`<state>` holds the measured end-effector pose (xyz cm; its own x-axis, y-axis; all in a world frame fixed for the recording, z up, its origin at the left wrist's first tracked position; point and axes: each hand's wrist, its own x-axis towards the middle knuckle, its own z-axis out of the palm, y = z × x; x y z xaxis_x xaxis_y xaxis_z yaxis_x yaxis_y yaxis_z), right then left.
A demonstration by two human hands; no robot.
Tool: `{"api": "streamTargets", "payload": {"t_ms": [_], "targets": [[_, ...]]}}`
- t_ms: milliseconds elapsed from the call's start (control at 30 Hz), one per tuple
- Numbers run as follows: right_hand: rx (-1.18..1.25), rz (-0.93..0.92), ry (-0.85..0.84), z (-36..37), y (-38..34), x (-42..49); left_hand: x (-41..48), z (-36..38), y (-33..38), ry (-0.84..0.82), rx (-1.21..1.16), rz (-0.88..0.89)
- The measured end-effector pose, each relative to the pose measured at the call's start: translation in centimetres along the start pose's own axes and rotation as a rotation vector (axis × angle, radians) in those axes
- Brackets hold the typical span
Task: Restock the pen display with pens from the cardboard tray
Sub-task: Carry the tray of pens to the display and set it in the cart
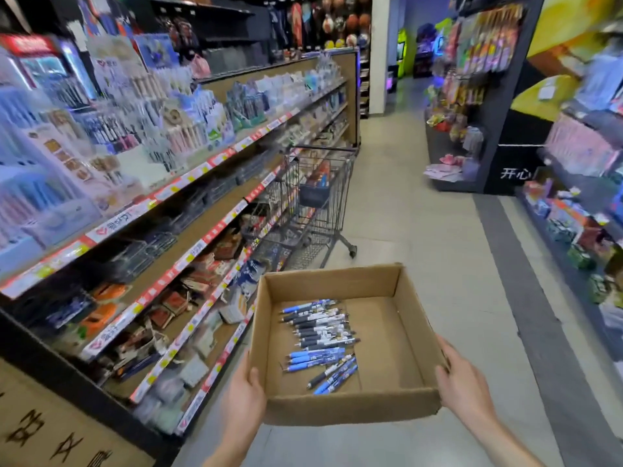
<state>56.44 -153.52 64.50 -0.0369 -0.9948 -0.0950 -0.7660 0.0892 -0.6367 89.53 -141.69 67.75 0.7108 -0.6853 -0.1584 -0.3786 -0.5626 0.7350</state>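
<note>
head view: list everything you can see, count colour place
cardboard tray: one, brown, held low centre over the aisle floor
pens: a loose pile, blue and black-and-white, left half of the tray bottom; too many to count exactly
shopping cart: one, dark wire, against the shelves ahead
shelf unit: one long run, wood-toned with red price tags, left side, stocked with blurred stationery
balls: several, orange and mixed, far back wall
hanging goods rack: one, black, multicoloured packs, right
left hand: grips the tray's left wall
right hand: grips the tray's right wall
</note>
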Motion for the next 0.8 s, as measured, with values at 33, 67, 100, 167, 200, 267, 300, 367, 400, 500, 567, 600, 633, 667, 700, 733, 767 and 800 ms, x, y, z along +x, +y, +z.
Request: {"api": "streamTargets", "payload": {"t_ms": [33, 67, 100, 167, 200, 267, 300, 367, 400, 500, 567, 600, 633, 667, 700, 733, 767, 800], "targets": [[0.000, -0.002, -0.016, 0.0, -1.0, 2.1, 1.7, 0.4, 1.2, 0.012, 0.008, -0.010], [0.001, -0.003, -0.030, 0.0, -2.0, 4.3, 3.4, 0.8, 2.3, 0.018, 0.017, -0.016], [-0.003, -0.012, -0.035, -0.1, -3.1, 6.4, 5.0, 1.2, 3.5, 0.020, 0.023, -0.022], [-0.015, -0.031, -0.038, -0.1, -5.2, 10.4, 8.0, 1.9, 5.5, 0.029, 0.019, -0.041], [-0.018, -0.033, -0.043, 0.0, -6.2, 12.0, 9.5, 2.1, 6.3, 0.034, 0.017, -0.052], [-0.013, -0.031, -0.044, 0.3, -8.0, 15.2, 12.7, 2.6, 7.9, 0.036, 0.042, -0.067], [-0.003, -0.032, -0.040, 0.6, -8.8, 16.8, 14.3, 2.9, 8.6, 0.033, 0.057, -0.068], [0.009, -0.032, -0.041, 1.5, -10.5, 20.0, 17.8, 3.2, 10.0, 0.038, 0.042, -0.073], [0.012, -0.030, -0.040, 1.8, -11.3, 21.6, 19.7, 3.5, 10.5, 0.046, 0.026, -0.070], [-0.001, -0.055, -0.015, 3.0, -14.4, 26.3, 25.5, 4.1, 11.4, 0.063, 0.002, -0.080], [0.004, -0.077, 0.007, 3.8, -16.8, 29.6, 29.6, 4.4, 12.7, 0.055, -0.012, -0.071], [0.006, -0.088, 0.025, 4.3, -18.0, 31.4, 31.7, 4.4, 13.6, 0.060, -0.015, -0.049], [0.011, -0.095, 0.045, 4.7, -19.2, 33.1, 33.8, 4.2, 14.4, 0.060, -0.021, -0.026], [0.015, -0.100, 0.061, 5.2, -20.6, 34.8, 36.0, 4.2, 15.2, 0.061, -0.027, -0.009], [0.019, -0.098, 0.070, 5.7, -21.9, 36.4, 38.1, 4.0, 15.9, 0.059, -0.029, -0.008], [0.024, -0.090, 0.077, 6.2, -23.0, 38.0, 40.2, 3.7, 16.7, 0.053, -0.033, -0.007], [0.032, -0.082, 0.083, 6.7, -24.2, 39.4, 42.0, 3.5, 17.4, 0.047, -0.036, 0.001], [0.039, -0.080, 0.087, 7.2, -25.3, 40.9, 43.9, 3.3, 18.0, 0.044, -0.032, 0.015]]}}
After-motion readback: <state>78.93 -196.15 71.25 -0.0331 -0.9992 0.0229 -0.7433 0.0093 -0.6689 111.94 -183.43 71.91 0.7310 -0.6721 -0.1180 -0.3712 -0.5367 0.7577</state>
